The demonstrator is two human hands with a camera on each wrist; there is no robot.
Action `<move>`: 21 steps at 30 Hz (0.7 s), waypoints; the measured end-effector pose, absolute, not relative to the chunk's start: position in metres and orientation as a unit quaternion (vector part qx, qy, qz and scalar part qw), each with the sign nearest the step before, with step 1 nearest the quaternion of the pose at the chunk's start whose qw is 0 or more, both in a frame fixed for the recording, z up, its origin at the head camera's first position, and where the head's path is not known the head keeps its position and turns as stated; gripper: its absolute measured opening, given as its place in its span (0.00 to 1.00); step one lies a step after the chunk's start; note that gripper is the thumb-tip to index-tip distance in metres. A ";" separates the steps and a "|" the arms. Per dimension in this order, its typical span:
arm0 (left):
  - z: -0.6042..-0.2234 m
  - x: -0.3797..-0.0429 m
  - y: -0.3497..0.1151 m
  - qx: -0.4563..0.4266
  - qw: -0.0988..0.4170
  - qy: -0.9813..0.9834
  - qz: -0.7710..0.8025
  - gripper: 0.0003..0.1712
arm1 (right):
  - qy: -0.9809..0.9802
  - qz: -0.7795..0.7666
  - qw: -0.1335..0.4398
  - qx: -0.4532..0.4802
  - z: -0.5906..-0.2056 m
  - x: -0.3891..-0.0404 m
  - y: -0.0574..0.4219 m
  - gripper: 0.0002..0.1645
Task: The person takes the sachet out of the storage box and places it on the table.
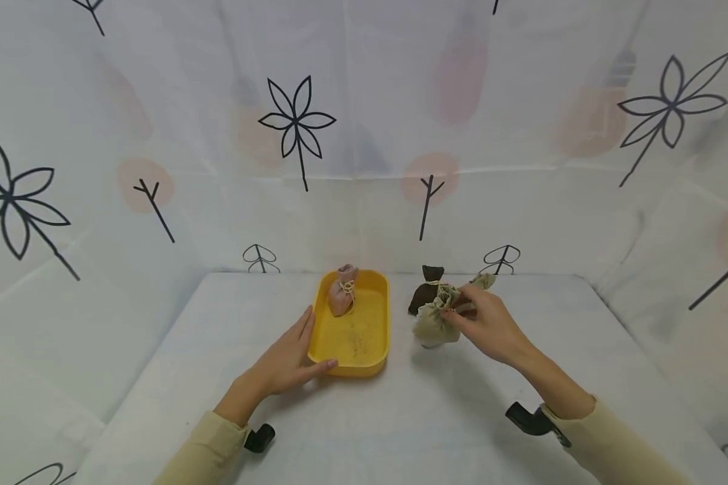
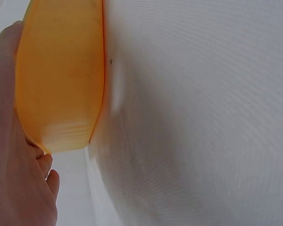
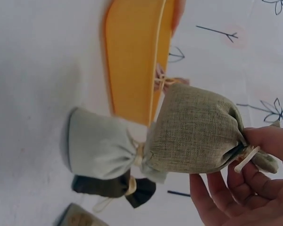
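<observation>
My right hand pinches an olive-green cloth pouch at its tied neck, with the full body hanging over toward the tray side. In the right wrist view a pale grey-green pouch stands on the table just behind it, mostly hidden in the head view. My left hand rests against the near left corner of a yellow plastic tray, fingers stretched along its side and thumb on the front rim. Inside the tray, toward the back left, sits a pink pouch tied with cream string.
A dark brown pouch stands behind the held one. Past the right hand shows the green top of another pouch. White cloth covers the table, and a printed white curtain rises at its back edge.
</observation>
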State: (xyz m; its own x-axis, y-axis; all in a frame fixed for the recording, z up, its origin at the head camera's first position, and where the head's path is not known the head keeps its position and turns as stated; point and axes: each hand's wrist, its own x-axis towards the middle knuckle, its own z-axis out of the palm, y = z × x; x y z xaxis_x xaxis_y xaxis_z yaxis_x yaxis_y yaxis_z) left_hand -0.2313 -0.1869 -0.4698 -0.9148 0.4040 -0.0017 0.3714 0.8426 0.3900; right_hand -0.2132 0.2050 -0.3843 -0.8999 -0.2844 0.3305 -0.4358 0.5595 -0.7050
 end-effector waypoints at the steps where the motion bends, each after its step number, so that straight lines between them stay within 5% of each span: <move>1: -0.470 -0.231 -0.187 0.202 0.042 0.959 0.194 0.66 | -0.880 0.420 0.091 0.203 -0.384 -0.212 0.208 0.06; 21: -0.467 -0.231 -0.186 0.199 0.047 0.960 0.189 0.67 | -0.907 0.370 0.110 0.166 -0.407 -0.220 0.267 0.12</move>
State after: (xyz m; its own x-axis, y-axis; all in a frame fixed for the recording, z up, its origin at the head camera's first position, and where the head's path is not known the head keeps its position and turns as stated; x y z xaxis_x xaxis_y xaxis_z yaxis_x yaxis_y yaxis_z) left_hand -0.2306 -0.1859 -0.4671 -0.9166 0.3996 -0.0144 0.3642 0.8492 0.3823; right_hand -0.2198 0.2672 -0.4065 -0.9204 -0.2198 0.3233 -0.3832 0.6709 -0.6348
